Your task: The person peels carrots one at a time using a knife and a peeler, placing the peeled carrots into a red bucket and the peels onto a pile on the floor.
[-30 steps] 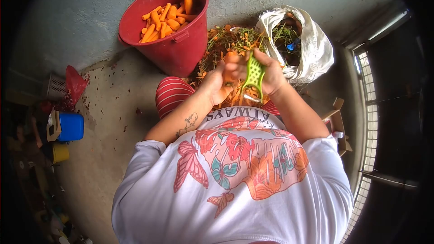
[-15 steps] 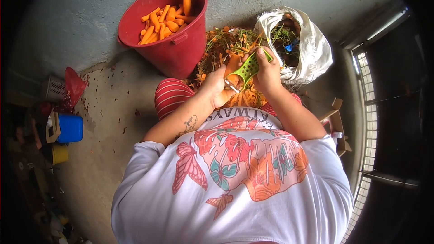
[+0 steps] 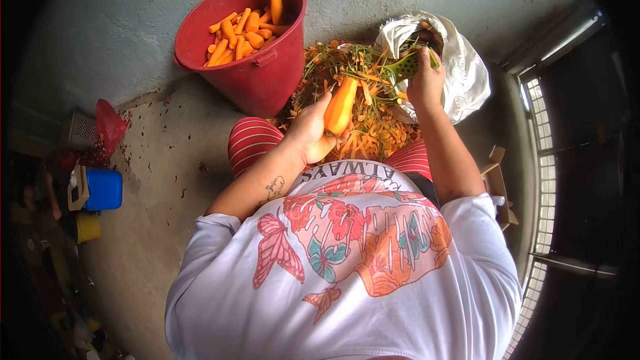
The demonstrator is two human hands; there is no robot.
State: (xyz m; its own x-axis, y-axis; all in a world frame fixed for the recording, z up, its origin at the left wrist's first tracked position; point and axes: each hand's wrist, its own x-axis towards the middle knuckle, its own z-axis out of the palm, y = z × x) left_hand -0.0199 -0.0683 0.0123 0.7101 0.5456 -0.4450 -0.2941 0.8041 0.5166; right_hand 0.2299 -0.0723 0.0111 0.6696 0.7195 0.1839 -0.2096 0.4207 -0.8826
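My left hand [image 3: 312, 131] is wrapped round a bright orange carrot [image 3: 341, 107], tilted with one end toward my shirt. Up and to the right, my right hand [image 3: 425, 80] grips a green peeler [image 3: 404, 67] with holes in its handle. The peeler is apart from the carrot, near the mouth of a white sack [image 3: 469, 80]. Orange peelings and green stems [image 3: 373, 135] lie in a heap beneath both hands.
A red bucket [image 3: 280, 80] holding several peeled carrots [image 3: 239, 35] stands at the upper left by the wall. Farther left are a blue container [image 3: 103, 189] and a yellow one [image 3: 88, 227]. An open cardboard box [image 3: 495, 183] sits at right.
My right hand has moved up and right with the peeler, away from the carrot. In my left hand the carrot now shows more fully, and that hand has barely shifted.
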